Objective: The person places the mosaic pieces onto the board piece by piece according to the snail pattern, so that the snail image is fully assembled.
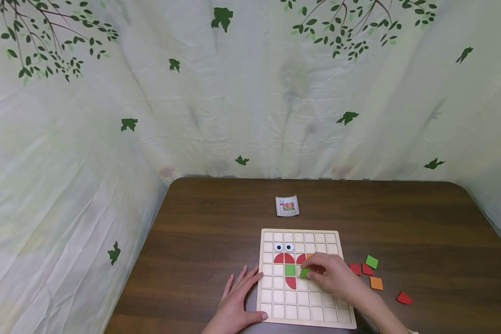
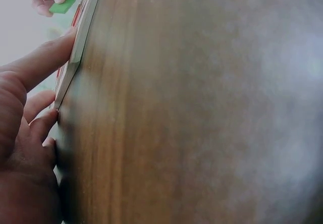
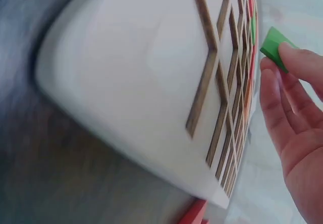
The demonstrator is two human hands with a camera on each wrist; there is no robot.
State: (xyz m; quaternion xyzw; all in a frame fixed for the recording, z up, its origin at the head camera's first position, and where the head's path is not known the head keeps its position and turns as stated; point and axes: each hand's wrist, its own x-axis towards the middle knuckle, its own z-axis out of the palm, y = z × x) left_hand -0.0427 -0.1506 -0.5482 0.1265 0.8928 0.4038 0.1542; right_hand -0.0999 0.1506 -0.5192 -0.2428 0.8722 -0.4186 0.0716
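Note:
A wooden grid board point(image 1: 275, 308) lies on the brown table point(image 1: 200, 222). It carries two googly eye tiles point(image 1: 284, 247), red curved tiles point(image 1: 284, 258) and a green square point(image 1: 290, 270). My right hand point(image 1: 331, 276) pinches a green tile point(image 1: 305, 273) just above the board's middle cells; the same green tile point(image 3: 272, 47) shows at my fingertips point(image 3: 303, 62) in the right wrist view. My left hand point(image 1: 238, 301) rests flat on the table, its straight fingers point(image 2: 45, 57) touching the board's left edge point(image 2: 81, 37).
Loose tiles lie right of the board: a green one point(image 1: 372, 261), red ones point(image 1: 361, 269), an orange one point(image 1: 376, 283) and a red curved one point(image 1: 404, 298). A small pattern card point(image 1: 287, 206) lies beyond the board. A leaf-printed cloth point(image 1: 250, 93) surrounds the table.

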